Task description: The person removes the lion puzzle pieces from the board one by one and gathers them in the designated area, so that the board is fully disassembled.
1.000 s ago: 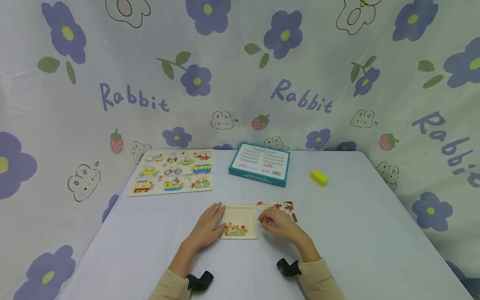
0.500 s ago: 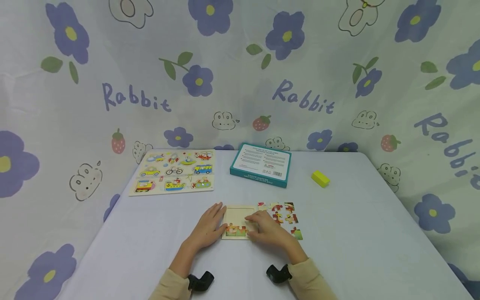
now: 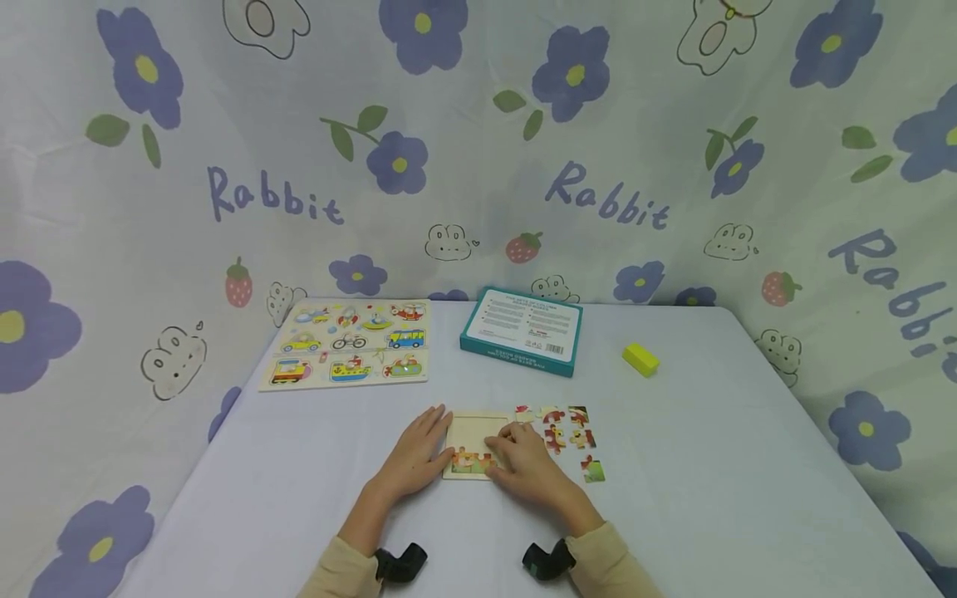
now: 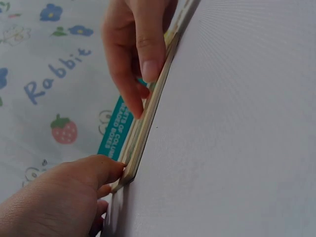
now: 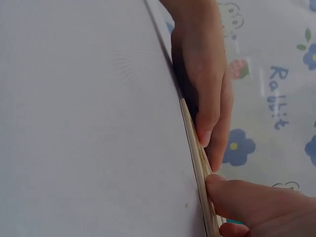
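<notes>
A small wooden puzzle tray (image 3: pixel 474 428) lies on the white table in the head view, with joined jigsaw pieces (image 3: pixel 465 462) along its near edge. My left hand (image 3: pixel 416 453) lies along the tray's left side, fingers straight and thumb at its edge. From the right, my right hand (image 3: pixel 532 469) reaches over the tray, thumb low and fingers bent above the joined pieces. In the left wrist view the fingers of that right hand (image 4: pixel 136 44) point down at the tray's rim; I cannot tell whether a piece is between them. Several loose jigsaw pieces (image 3: pixel 554 438) lie just right.
A vehicle picture board (image 3: pixel 347 340) lies at the back left. A teal-edged box (image 3: pixel 521 328) is behind the tray, and a yellow block (image 3: pixel 640 359) sits to its right. Behind the table hangs a flower-printed cloth (image 3: pixel 478 149).
My right hand has moved left from the loose pieces to over the right part of the tray, then slightly further left. My left hand has stayed at the tray's left side.
</notes>
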A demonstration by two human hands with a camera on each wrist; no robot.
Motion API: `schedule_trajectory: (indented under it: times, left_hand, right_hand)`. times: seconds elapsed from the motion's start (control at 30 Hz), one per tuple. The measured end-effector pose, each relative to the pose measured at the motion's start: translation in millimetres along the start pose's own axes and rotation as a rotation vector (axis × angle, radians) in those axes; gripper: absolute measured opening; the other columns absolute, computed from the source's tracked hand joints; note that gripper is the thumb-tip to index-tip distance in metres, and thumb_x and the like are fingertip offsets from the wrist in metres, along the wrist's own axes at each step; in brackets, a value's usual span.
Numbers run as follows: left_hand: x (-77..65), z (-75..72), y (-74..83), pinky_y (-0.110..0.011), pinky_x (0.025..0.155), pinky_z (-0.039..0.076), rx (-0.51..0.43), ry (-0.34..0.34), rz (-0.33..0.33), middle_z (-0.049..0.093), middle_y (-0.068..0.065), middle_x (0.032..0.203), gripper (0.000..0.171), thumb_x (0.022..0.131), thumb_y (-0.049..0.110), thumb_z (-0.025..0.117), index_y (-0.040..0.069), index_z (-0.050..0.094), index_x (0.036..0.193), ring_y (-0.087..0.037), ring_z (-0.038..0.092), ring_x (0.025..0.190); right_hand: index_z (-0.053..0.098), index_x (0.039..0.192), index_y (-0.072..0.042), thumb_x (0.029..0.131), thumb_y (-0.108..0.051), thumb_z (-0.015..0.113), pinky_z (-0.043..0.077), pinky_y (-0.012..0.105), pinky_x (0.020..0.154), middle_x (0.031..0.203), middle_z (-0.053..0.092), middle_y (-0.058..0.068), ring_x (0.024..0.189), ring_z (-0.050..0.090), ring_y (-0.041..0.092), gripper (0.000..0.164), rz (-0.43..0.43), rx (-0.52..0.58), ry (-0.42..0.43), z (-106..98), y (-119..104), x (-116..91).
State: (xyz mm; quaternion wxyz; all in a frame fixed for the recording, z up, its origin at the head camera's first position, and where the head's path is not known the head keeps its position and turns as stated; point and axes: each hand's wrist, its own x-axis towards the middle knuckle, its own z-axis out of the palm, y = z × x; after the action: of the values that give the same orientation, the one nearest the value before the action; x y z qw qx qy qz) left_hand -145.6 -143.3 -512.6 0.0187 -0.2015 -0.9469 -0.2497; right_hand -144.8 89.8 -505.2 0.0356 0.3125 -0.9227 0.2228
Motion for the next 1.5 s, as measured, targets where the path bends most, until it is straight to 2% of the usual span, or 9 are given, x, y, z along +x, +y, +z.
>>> schedule_trajectory:
  times: [0.3, 0.53, 0.73, 1.0, 1.27, 1.5]
  left_hand:
    - [0.4, -0.2, -1.1, -0.046, 0.107, 0.021, 0.014, 0.001, -0.002, 0.029, -0.014, 0.146, 0.058, 0.091, 0.029, 0.054, 0.003, 0.036, 0.140, -0.030, 0.022, 0.135]
    - [-1.2, 2.0, -0.8, -0.048, 0.106, 0.023, 0.012, 0.015, 0.012, 0.030, -0.016, 0.145, 0.058, 0.090, 0.028, 0.055, 0.001, 0.037, 0.138, -0.032, 0.024, 0.134]
    - [-2.1, 2.3, -0.2, -0.048, 0.106, 0.023, 0.010, 0.008, 0.005, 0.030, -0.015, 0.145, 0.058, 0.090, 0.028, 0.056, 0.002, 0.037, 0.139, -0.031, 0.023, 0.134]
    - [-1.6, 1.2, -0.2, -0.047, 0.107, 0.022, 0.009, 0.011, -0.001, 0.030, -0.014, 0.145, 0.059, 0.090, 0.030, 0.056, 0.003, 0.037, 0.139, -0.030, 0.023, 0.134]
    - [-0.4, 1.2, -1.2, -0.046, 0.107, 0.021, 0.008, 0.002, -0.009, 0.029, -0.013, 0.146, 0.059, 0.091, 0.032, 0.054, 0.004, 0.037, 0.140, -0.029, 0.022, 0.135]
    - [0.3, 2.8, -3.0, -0.045, 0.108, 0.020, 0.014, -0.003, -0.017, 0.029, -0.011, 0.147, 0.061, 0.090, 0.034, 0.055, 0.005, 0.036, 0.140, -0.027, 0.021, 0.135]
  right_hand:
    - [0.068, 0.101, -0.018, 0.081, -0.026, 0.068, 0.032, 0.028, 0.070, 0.090, 0.050, -0.006, 0.081, 0.035, 0.010, 0.020, -0.078, 0.007, 0.108, 10.3, -4.1, -0.2]
    - [0.067, 0.097, -0.016, 0.079, -0.026, 0.071, 0.034, 0.031, 0.072, 0.090, 0.051, -0.005, 0.084, 0.038, 0.012, 0.020, -0.072, -0.020, 0.150, 13.8, -7.5, -2.9]
    - [0.067, 0.094, -0.016, 0.080, -0.028, 0.071, 0.035, 0.033, 0.076, 0.090, 0.050, -0.005, 0.086, 0.038, 0.012, 0.019, -0.024, 0.000, 0.133, 12.3, -10.3, -5.0]
    - [0.065, 0.094, -0.017, 0.080, -0.027, 0.071, 0.033, 0.032, 0.076, 0.092, 0.049, -0.005, 0.086, 0.036, 0.012, 0.018, -0.006, 0.035, 0.113, 9.5, -11.3, -4.1]
    - [0.061, 0.097, -0.016, 0.078, -0.024, 0.073, 0.034, 0.035, 0.078, 0.094, 0.052, -0.005, 0.090, 0.039, 0.014, 0.023, -0.034, 0.036, 0.145, 10.1, -10.6, -3.3]
    - [0.061, 0.096, -0.014, 0.079, -0.016, 0.072, 0.037, 0.033, 0.076, 0.088, 0.059, -0.010, 0.087, 0.046, 0.010, 0.020, -0.029, 0.107, 0.128, 7.8, -11.1, -1.3]
